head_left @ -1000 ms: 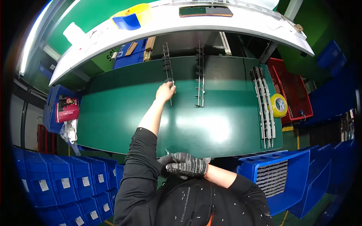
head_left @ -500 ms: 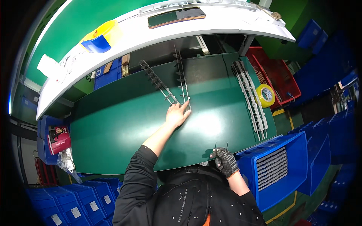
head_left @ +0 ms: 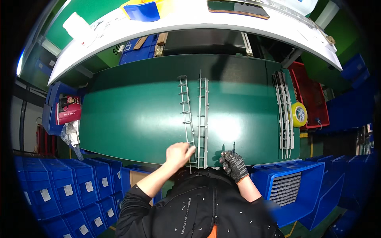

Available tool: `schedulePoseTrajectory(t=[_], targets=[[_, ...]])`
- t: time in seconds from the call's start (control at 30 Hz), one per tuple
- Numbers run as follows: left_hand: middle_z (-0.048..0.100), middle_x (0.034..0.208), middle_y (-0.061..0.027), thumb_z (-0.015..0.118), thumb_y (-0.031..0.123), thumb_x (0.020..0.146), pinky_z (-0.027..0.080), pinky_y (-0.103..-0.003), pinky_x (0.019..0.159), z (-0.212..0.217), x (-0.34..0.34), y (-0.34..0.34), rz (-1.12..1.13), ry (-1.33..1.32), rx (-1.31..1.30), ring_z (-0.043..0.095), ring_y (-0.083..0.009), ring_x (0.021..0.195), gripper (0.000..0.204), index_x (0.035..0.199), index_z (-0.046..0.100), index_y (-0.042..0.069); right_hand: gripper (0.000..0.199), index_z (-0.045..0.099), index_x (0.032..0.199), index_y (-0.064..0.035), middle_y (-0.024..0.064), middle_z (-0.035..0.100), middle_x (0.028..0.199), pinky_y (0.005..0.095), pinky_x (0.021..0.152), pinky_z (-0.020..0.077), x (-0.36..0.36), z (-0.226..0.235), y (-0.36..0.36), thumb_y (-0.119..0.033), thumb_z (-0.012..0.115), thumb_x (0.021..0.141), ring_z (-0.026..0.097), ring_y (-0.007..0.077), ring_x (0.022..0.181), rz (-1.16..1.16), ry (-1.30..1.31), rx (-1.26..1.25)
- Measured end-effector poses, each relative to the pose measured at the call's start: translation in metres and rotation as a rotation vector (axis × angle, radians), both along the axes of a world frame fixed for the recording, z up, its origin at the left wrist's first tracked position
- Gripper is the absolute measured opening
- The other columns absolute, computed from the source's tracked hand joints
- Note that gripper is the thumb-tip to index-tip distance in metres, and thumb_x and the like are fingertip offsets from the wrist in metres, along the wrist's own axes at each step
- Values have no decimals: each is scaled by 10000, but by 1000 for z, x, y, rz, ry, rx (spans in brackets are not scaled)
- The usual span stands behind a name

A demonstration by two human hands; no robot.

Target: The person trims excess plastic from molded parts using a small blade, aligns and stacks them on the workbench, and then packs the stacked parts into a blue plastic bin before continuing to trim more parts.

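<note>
Two long grey ladder-like plastic strips lie lengthwise in front of me: a left strip [head_left: 183, 105] with cross ribs and a right strip [head_left: 203, 115]. My bare left hand [head_left: 178, 154] is at the near end of the left strip, its fingers curled and closed on the strip's edge. My gloved right hand [head_left: 235, 166], to the right of both strips near the table's front edge, is closed around a thin dark pointed tool [head_left: 233, 148]. Only the tool's tip stands out of the fist, so its exact kind does not show.
More grey strips [head_left: 285, 115] lie stacked at the green table's [head_left: 127, 115] right side, beside a yellow tape roll [head_left: 299, 114]. A red bin [head_left: 313, 99] stands beyond them. A blue crate [head_left: 305, 194] with grey parts is at front right. A white shelf [head_left: 178, 27] crosses the back.
Both strips have come nearer to me and straightened, now almost parallel. My left hand has moved down toward the front edge. The view has shifted; the right hand still grips the tool.
</note>
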State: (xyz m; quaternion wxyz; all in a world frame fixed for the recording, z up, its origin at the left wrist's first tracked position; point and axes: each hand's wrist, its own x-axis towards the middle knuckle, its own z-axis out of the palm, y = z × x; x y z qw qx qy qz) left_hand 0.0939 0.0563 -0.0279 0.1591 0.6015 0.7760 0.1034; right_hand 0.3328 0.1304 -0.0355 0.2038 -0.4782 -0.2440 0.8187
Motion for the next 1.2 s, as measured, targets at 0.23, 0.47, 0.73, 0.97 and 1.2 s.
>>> schedulePoseTrajectory(t=[0.23,0.47,0.73,0.97,1.2], targets=[[577,834,-124,693,346,681,459,-381,761,-62,-26,56,504,-158,179,564,-291,855,522,1023,527,-10,216,539,909,-78,51,579,664,219,343,372,-8,-12,-9,-289,538,863,507,123,435,-138,58,-69],[575,826,-147,622,93,658,479,-373,725,-82,-66,69,540,-291,64,576,-289,805,263,872,500,1,175,561,885,-92,30,585,672,207,363,373,-34,18,4,-265,552,865,529,111,465,-81,59,42],[574,913,-105,463,-52,791,497,-256,610,36,-48,-19,275,-1449,-92,587,-137,687,304,1079,404,27,194,578,1009,-43,38,571,665,178,379,337,-53,60,39,-130,570,836,441,62,420,-70,33,392],[584,1014,-157,540,31,819,499,-292,734,45,-20,-64,-12,-1590,-290,600,-176,858,386,1180,403,10,109,578,834,-31,3,542,623,185,372,333,-82,84,46,-134,600,808,439,59,415,-148,33,427],[528,1158,-205,539,362,851,488,-361,807,51,-34,-26,32,-1741,-2,561,-254,1018,566,1224,426,-50,153,571,866,-14,11,519,584,184,345,321,-88,102,40,-148,591,793,436,74,395,-88,163,368]])
